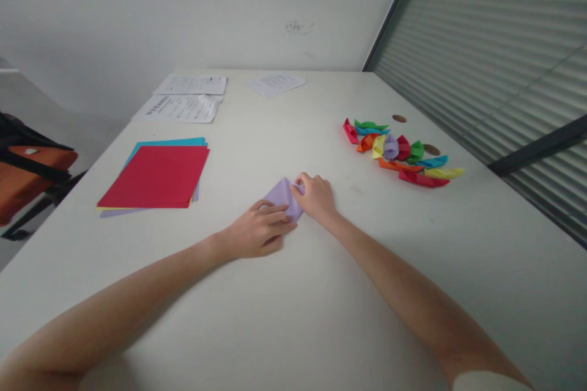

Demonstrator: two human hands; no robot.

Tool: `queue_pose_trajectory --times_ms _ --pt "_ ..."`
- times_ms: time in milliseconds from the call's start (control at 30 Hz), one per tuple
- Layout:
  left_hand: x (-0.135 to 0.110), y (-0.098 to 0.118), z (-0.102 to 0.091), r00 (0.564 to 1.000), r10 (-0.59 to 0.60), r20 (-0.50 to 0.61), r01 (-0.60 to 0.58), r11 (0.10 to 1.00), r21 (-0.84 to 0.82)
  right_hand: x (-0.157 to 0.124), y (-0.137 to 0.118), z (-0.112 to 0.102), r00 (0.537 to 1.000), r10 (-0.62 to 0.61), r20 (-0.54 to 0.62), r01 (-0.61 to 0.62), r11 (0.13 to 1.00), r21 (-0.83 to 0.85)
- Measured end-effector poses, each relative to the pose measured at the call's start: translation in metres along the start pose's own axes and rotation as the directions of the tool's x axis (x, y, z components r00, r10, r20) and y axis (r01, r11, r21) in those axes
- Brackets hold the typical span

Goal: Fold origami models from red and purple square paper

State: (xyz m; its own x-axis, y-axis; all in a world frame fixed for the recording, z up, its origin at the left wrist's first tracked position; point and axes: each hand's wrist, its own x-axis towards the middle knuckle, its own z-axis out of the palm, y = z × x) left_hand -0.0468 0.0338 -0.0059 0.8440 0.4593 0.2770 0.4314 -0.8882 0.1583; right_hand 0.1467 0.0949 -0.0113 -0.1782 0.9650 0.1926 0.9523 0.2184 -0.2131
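A folded sheet of lilac paper lies on the white table in front of me. My left hand rests flat on its near left part, fingers stretched out over the paper. With thumb and fingertips, my right hand pinches the sheet's right corner. The fingers of both hands cover parts of the paper, so some of its folds are hidden.
On the left lies a stack of coloured paper, a red sheet on top. Several folded paper pieces sit at the right. Printed sheets lie further back. Beside the table stands an orange chair; blinds line the right.
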Motion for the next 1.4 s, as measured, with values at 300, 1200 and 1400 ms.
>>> queue_pose_trajectory --times_ms 300,1200,1400 --pt "-0.002 -0.004 0.001 0.997 -0.066 0.027 0.068 0.994 -0.084 0.000 -0.002 -0.001 1.000 0.017 0.003 -0.017 1.000 -0.015" --pt "-0.003 -0.006 0.009 0.996 -0.069 0.059 0.070 0.997 -0.025 0.000 -0.003 -0.002 1.000 0.012 -0.001 -0.012 0.999 -0.035" --pt "-0.002 -0.006 0.007 0.995 -0.067 0.072 0.068 0.998 -0.011 0.000 -0.003 -0.002 1.000 0.013 0.004 -0.012 0.999 -0.042"
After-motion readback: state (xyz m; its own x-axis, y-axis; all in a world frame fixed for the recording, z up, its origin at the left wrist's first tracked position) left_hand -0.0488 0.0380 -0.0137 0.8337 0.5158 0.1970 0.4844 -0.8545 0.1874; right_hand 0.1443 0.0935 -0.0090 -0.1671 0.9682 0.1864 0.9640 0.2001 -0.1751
